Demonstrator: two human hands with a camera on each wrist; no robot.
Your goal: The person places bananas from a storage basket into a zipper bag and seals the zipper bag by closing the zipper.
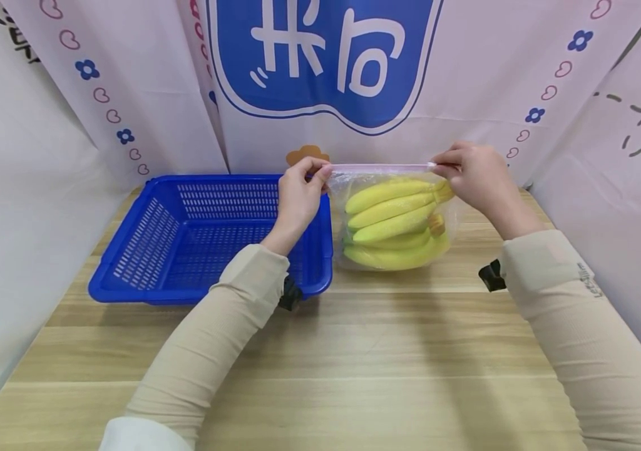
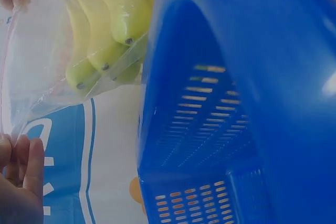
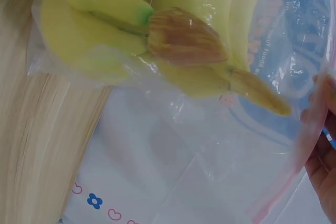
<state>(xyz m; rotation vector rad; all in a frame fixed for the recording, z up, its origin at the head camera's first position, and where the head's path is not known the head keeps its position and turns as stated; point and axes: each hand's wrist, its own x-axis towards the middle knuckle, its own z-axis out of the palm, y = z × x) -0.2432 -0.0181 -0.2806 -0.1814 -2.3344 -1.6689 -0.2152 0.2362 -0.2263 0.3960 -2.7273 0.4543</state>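
A clear zip bag [image 1: 454, 219] with a pink strip along its top edge hangs upright between my hands. Inside it lie yellow bananas [image 1: 390, 210] in bunches, their stems toward the right. My left hand [image 1: 300, 194] pinches the left end of the strip between thumb and fingers. At the other end, my right hand [image 1: 478, 178] pinches the strip beside a small white piece on it. The left wrist view shows the banana tips [image 2: 105, 66] through the plastic, and the right wrist view shows a brown stem end [image 3: 184, 38] close up.
A blue perforated basket [image 1: 123, 294] stands on the wooden table [image 1: 365, 376] left of the bag, its right rim below my left forearm. Behind the table hangs a white cloth [image 1: 168, 81] with a blue printed sign. More white cloth borders both sides.
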